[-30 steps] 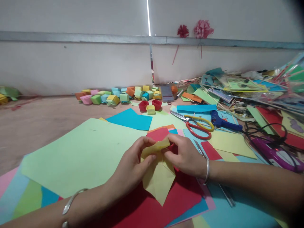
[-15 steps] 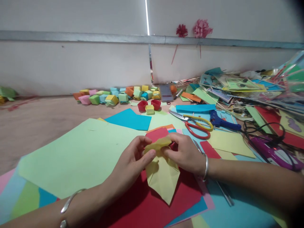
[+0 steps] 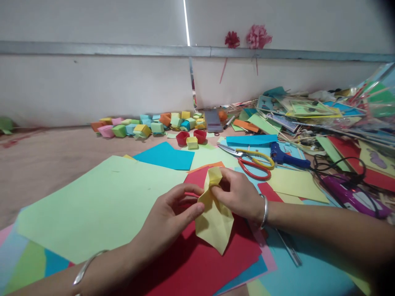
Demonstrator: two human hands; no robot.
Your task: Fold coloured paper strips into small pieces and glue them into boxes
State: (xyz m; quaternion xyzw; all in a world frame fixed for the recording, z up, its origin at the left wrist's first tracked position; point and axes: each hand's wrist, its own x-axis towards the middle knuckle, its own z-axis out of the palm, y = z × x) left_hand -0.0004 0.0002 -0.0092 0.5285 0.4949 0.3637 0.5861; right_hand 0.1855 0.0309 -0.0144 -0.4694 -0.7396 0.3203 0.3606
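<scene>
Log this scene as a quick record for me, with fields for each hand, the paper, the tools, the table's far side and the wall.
Left hand: at the yellow paper's left edge; grip unclear
Right hand: pinching the paper near its top
Paper: creased, lower end pointed, above a red sheet
Tools: scissors, one handle red, one yellow; blue glue gun
Far side: small multicoloured folded paper shapes
Wall: red flower, pink flower, grey rail

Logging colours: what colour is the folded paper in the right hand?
The folded paper is pale yellow, clearest in head view.
</scene>
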